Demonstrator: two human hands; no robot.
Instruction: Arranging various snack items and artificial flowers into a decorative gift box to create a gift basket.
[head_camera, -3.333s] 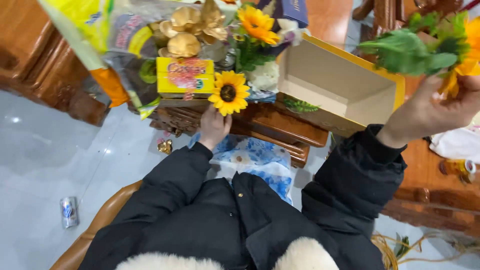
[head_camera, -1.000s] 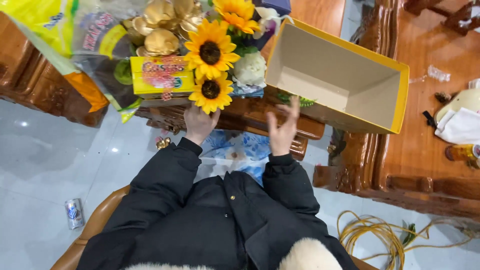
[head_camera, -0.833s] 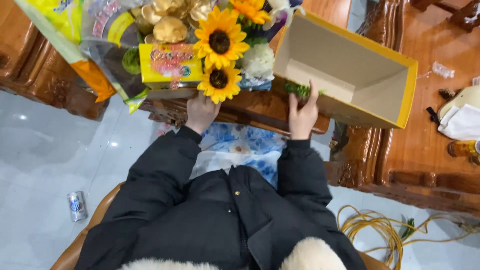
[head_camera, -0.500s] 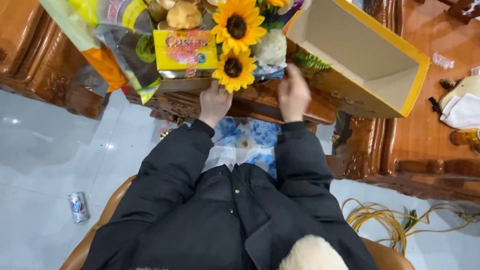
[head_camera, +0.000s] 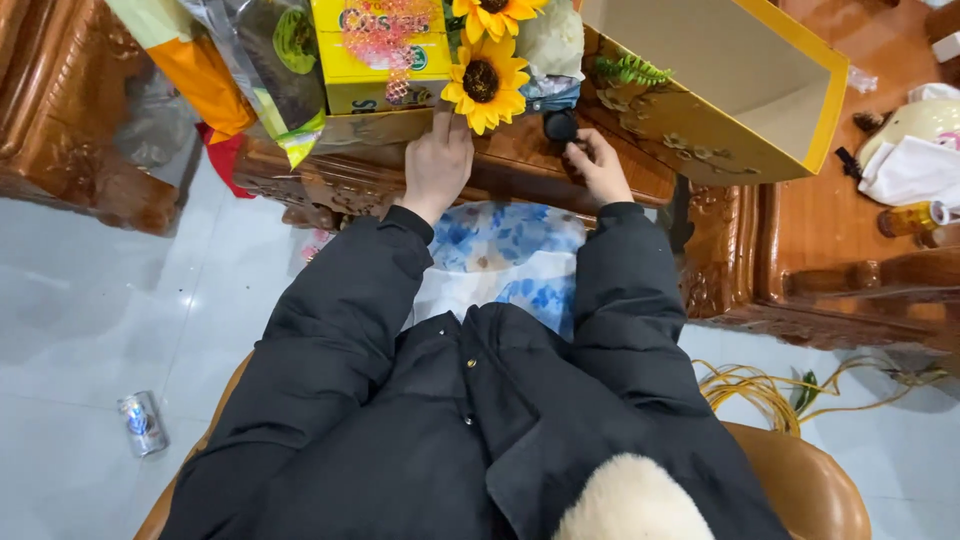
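— Where are the two hands right now?

— Both are up at the near edge of the carved wooden worktop (head_camera: 520, 150). The left hand (head_camera: 436, 160) rests on the wood just below the lower sunflower (head_camera: 483, 83), its index finger raised so the tip touches the base of the yellow box (head_camera: 380, 50) and the stem side of the bloom. Its grip is narrow, fingers loosely curled, and I see nothing closed inside it.

— And the right?

— The right hand (head_camera: 600, 165) sits a little to the right, fingers pinched around a small black round object (head_camera: 560, 126) lying on the worktop. That grip is holding the object at its lower edge; what the object is, I cannot tell.

— Where does the flower arrangement stand?

— At the back of the worktop, straight ahead of the left hand: the yellow box, a second sunflower (head_camera: 495, 12) above the first, and a pale round bloom (head_camera: 552, 40) beside them. Clear wrapping with orange and green strips (head_camera: 215, 80) hangs off to the left.

— What else is close by?

— A large open yellow carton (head_camera: 720, 90) lies on its side just right of the flowers, its opening facing right, with a green sprig (head_camera: 630, 70) on its near face. A blue patterned cloth (head_camera: 505, 255) covers the person's lap between the black sleeves. On the pale floor at lower left lies a drinks can (head_camera: 142, 423), well apart, and yellow cord (head_camera: 765, 385) coils at the right.
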